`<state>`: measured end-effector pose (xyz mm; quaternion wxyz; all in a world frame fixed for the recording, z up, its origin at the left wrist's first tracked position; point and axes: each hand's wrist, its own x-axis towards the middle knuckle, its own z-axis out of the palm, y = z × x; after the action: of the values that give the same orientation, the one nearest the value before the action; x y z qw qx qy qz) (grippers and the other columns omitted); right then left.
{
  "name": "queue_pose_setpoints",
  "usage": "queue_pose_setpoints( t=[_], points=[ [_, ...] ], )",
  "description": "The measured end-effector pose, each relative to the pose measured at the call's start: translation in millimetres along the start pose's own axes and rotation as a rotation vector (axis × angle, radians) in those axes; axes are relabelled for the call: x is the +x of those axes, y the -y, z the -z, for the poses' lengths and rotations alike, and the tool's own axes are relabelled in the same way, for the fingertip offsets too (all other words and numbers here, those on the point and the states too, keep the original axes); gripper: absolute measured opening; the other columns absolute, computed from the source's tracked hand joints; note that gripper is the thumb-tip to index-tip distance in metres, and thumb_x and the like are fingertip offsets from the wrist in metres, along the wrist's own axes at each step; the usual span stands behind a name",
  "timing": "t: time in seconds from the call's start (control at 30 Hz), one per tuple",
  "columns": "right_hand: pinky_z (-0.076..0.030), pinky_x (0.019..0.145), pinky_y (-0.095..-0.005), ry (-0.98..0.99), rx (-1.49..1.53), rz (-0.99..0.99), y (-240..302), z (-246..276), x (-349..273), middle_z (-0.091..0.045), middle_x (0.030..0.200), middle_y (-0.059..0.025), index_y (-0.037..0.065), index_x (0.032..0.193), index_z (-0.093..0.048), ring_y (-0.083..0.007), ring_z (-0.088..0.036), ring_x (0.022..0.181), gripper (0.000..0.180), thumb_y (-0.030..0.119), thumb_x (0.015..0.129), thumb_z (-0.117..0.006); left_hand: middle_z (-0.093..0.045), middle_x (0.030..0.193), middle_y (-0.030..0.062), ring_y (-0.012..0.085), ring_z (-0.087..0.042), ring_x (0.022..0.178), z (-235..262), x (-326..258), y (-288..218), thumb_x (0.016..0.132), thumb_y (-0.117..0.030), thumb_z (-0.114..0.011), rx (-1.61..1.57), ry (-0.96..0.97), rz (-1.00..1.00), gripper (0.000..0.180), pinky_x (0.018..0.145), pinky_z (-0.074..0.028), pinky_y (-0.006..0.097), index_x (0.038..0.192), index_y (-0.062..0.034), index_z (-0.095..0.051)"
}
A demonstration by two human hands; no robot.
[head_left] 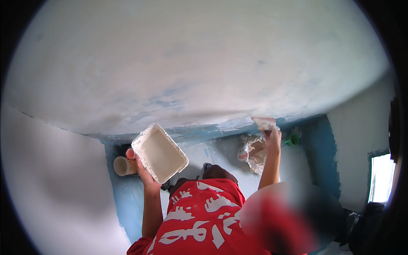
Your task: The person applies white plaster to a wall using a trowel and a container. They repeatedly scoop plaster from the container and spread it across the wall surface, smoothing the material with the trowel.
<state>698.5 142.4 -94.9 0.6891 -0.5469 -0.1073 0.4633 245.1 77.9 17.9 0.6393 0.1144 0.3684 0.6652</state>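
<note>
My left hand [147, 175] grips a square white tub [138, 146] by its side and holds it up, its inside facing me. Pale paste is smeared over the tub's inner walls and rim. In my right hand [273, 139] is a putty knife [264, 123] with a wide blade coated in whitish paste. The blade is close to the lower part of the wall [204, 72]; whether it touches I cannot tell. Uneven whitish filler covers that wall, with blue paint showing through in patches and along the bottom.
An open, crumpled bag [256, 157] sits on the tiled floor [250, 176] below my right hand, with a green cup [293, 140] near it. A round tub [121, 166] stands at the left. Side walls rise on both sides; a bright window [381, 178] is at the right.
</note>
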Motion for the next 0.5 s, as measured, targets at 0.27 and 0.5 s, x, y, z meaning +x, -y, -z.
queue_pose_setpoints(
  t=[0.27, 0.5],
  points=[
    [-0.060, 0.075, -0.0406, 0.016, -0.128, 0.349, 154, -56, 48, -0.063, 0.079, -0.0180, -0.010, 0.074, -0.059, -0.0281, -0.066, 0.075, 0.019, 0.004, 0.083, -0.051, -0.047, 0.134, 0.0066, 0.0247, -0.048, 0.121, 9, 8, -2, 0.098, -0.049, -0.037, 0.013, 0.024, -0.030, 0.056, 0.102, -0.039, 0.040, 0.140, -0.0121, -0.036],
    [-0.055, 0.065, -0.0315, 0.151, -0.179, 0.342, 125, -2, 2, -0.064, 0.075, -0.0106, -0.003, 0.078, -0.064, -0.0196, -0.064, 0.069, 0.023, 0.008, 0.089, -0.047, -0.046, 0.134, 0.0058, 0.0243, -0.048, 0.121, 14, 2, -1, 0.098, -0.049, -0.036, -0.011, 0.037, -0.030, 0.056, 0.101, -0.040, 0.040, 0.140, -0.0124, -0.035]
  ],
)
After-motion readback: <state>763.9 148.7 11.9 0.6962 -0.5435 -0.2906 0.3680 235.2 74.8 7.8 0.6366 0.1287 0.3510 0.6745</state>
